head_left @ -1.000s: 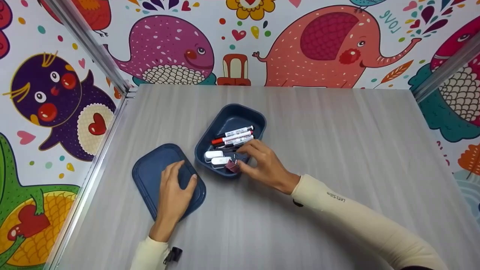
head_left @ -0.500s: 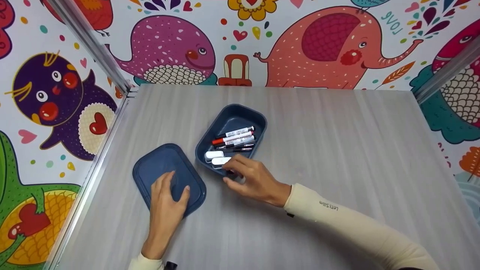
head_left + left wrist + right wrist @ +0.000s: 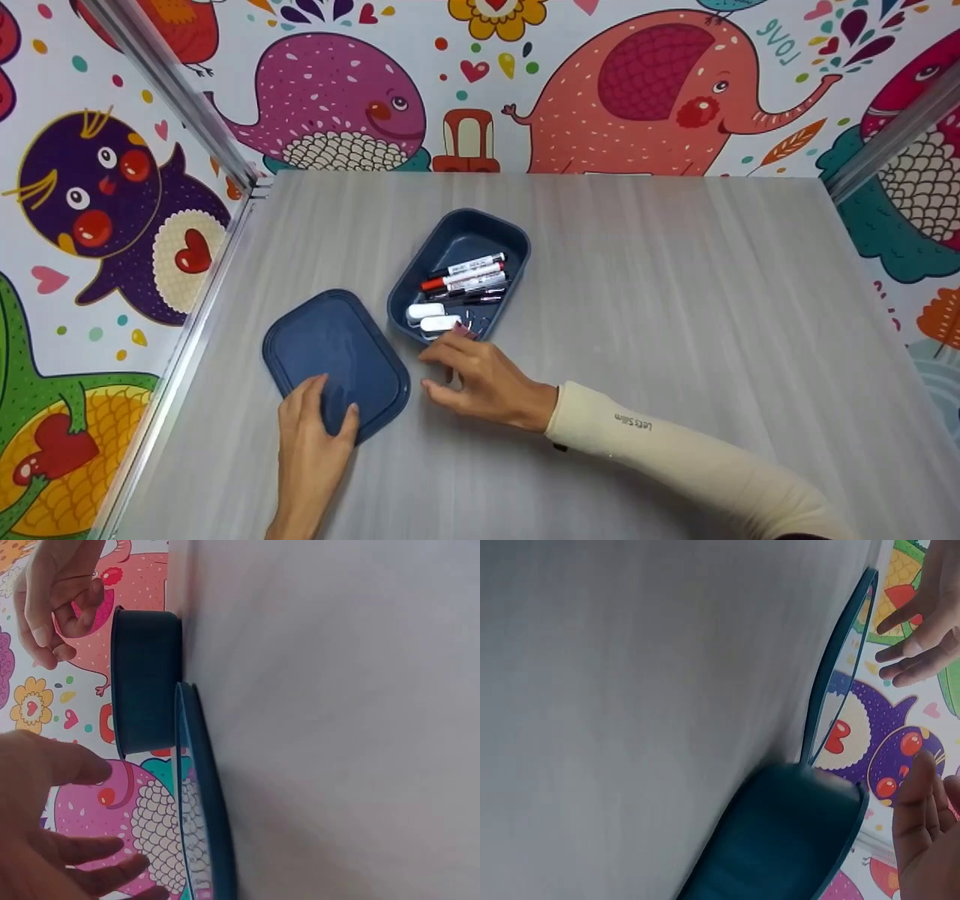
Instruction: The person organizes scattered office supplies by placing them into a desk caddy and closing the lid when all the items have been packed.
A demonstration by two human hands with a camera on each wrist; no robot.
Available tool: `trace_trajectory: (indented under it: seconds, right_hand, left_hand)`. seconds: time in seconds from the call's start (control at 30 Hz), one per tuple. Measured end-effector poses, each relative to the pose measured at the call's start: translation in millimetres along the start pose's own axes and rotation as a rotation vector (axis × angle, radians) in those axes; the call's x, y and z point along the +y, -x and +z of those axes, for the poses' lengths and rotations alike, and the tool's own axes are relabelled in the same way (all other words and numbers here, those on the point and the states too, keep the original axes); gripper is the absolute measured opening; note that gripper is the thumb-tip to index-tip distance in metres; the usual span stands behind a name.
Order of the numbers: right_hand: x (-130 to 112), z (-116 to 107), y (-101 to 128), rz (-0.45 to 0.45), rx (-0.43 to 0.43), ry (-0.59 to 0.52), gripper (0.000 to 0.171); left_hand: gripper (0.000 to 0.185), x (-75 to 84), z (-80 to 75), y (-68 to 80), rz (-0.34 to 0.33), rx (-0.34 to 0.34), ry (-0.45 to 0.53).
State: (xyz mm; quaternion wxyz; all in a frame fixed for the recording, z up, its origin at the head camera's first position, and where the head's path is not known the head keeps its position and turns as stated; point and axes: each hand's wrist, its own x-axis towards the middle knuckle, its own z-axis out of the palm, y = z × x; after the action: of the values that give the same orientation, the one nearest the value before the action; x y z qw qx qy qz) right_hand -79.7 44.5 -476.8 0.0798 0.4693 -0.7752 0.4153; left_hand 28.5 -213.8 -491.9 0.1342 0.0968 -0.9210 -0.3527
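Note:
An open dark blue box (image 3: 450,219) sits mid-table and holds several markers (image 3: 466,273), two white oblong pieces (image 3: 429,317) and a small pinkish thing (image 3: 463,330). Its flat blue lid (image 3: 330,349) lies just left of it. My left hand (image 3: 324,414) rests with straight fingers on the lid's near corner; in the left wrist view the left hand (image 3: 60,847) hovers by the lid's edge (image 3: 204,802). My right hand (image 3: 439,371) lies on the table at the box's near end, fingers loosely curled, with nothing seen in it. The right wrist view shows the box wall (image 3: 780,840).
The grey table (image 3: 660,300) is enclosed by cartoon-printed walls (image 3: 637,82) at the back and both sides, with metal corner posts (image 3: 172,90). Bare tabletop stretches to the right of the box and along the near edge.
My right hand has pulled back out of the box toward me; the small pinkish thing it pinched now lies in the box. My left hand has slid back to the lid's near corner.

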Motion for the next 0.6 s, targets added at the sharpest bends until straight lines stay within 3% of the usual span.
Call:
trace_trajectory:
  seconds: [0.33, 0.6]
  right_hand:
    - [-4, 16, 2, 0.024, -0.076, -0.065, 0.026]
    - [-3, 28, 3, 0.088, -0.127, -0.083, 0.031]
  left_hand:
    - [0.064, -6.8, -5.8, 11.0, -0.093, -0.040, -0.048]
    - [0.065, -10.9, -5.4, 17.1, -0.113, -0.070, -0.063]
